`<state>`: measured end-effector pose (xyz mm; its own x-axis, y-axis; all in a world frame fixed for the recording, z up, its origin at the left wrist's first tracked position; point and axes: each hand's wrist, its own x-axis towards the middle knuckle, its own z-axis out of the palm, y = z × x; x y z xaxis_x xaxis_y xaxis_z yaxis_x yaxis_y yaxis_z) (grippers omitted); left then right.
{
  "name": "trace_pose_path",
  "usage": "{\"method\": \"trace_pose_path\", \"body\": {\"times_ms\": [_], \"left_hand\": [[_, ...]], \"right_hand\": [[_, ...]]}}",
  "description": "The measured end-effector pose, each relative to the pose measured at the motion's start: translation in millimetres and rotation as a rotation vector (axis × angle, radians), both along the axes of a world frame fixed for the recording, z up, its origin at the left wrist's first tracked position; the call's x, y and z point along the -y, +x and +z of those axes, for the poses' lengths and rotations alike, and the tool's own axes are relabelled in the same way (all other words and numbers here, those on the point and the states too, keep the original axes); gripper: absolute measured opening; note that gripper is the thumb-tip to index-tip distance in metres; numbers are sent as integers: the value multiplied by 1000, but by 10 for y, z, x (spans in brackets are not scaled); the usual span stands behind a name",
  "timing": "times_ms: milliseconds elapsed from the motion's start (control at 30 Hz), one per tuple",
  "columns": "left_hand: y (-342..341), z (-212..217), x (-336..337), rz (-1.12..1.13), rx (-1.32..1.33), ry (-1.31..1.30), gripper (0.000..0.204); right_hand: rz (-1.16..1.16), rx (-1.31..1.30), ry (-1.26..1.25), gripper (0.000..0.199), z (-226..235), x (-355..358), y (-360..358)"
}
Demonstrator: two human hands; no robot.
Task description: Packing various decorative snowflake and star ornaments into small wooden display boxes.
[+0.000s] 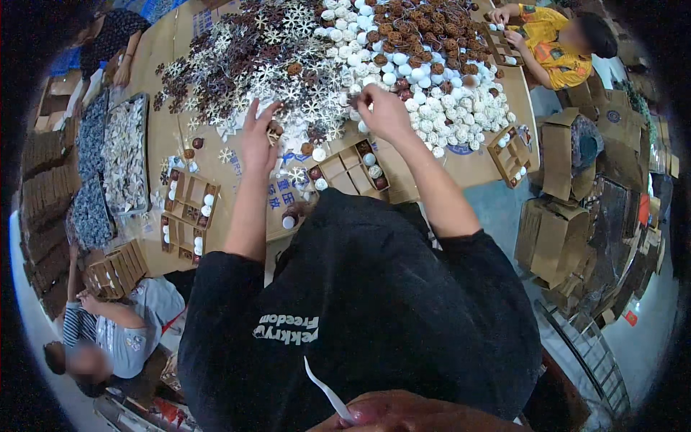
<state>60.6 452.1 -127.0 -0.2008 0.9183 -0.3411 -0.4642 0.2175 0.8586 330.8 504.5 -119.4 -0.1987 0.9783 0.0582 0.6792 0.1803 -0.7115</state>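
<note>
My left hand (258,140) is over the near side of a pile of white and dark brown snowflake pieces (288,79), its fingers spread. A small brown piece (274,132) shows at its thumb side; whether the hand holds it I cannot tell. My right hand (385,114) is at the right side of that pile, by the white woven balls (446,119). Its fingers are pinched together at a small dark piece that I cannot make out. Just in front of my body lies a divided wooden box (344,163), with balls in some compartments at its right and left ends.
Brown woven balls (425,29) are heaped at the back. Filled divided boxes (188,198) stand at the left, another box (509,155) at the right. Trays of pieces (126,155) line the left edge. A person in yellow (551,43) works at the far right; others are at the left.
</note>
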Motion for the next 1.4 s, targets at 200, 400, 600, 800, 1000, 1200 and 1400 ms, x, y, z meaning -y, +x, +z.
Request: {"method": "trace_pose_path", "body": {"times_ms": [200, 400, 600, 800, 1000, 1200, 1400], "left_hand": [[25, 117, 265, -102, -297, 36, 58], [190, 421, 377, -410, -247, 217, 67], [363, 638, 405, -594, -232, 272, 69], [396, 691, 431, -652, -312, 280, 72], [455, 722, 506, -523, -455, 320, 73], [344, 660, 463, -394, -393, 392, 76], [397, 484, 483, -427, -41, 312, 59]], "right_hand": [[6, -808, -709, 17, -21, 145, -32], [217, -588, -652, 17, 447, 352, -228], [135, -767, -461, 16, 572, 448, -304], [40, -914, -434, 17, 511, 436, -175], [66, -1206, -662, 18, 617, 576, -242], [68, -1236, -704, 21, 652, 607, -246], [16, -1336, -762, 20, 663, 588, -239]]}}
